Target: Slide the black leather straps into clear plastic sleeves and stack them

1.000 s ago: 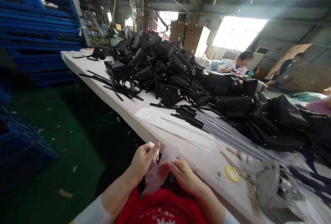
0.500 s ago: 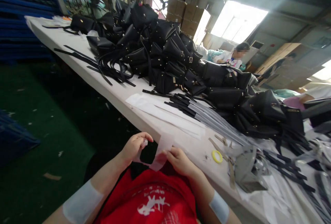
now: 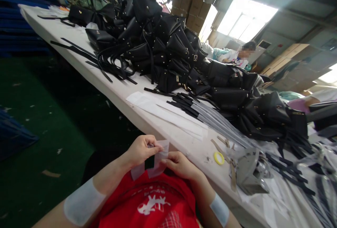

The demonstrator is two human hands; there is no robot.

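Note:
A translucent whitish strip (image 3: 158,163), thin like film or tissue, hangs between my hands just above my red shirt. My left hand (image 3: 142,149) is closed, its fingertips pinching the strip near its upper end. A second pale length hangs below that hand; whether it is the same piece I cannot tell. My right hand (image 3: 181,164) grips the strip's right edge between thumb and fingers, a little below the left fingertips. Just beyond the hands runs the edge of the white-covered table (image 3: 184,150), with flat white strips (image 3: 165,112) lying on it.
Black bags (image 3: 168,41) are heaped along the table. Black straps (image 3: 116,63) lie at its left, and straps in clear film (image 3: 218,119) nearer. To my right are a yellow ring (image 3: 218,158) and a grey metal device (image 3: 252,171). A person (image 3: 237,56) is behind the heap.
My left hand has moved right, toward my right hand, and its fingertips now meet the strip's upper part. The gap between the hands has narrowed. The view has shifted slightly.

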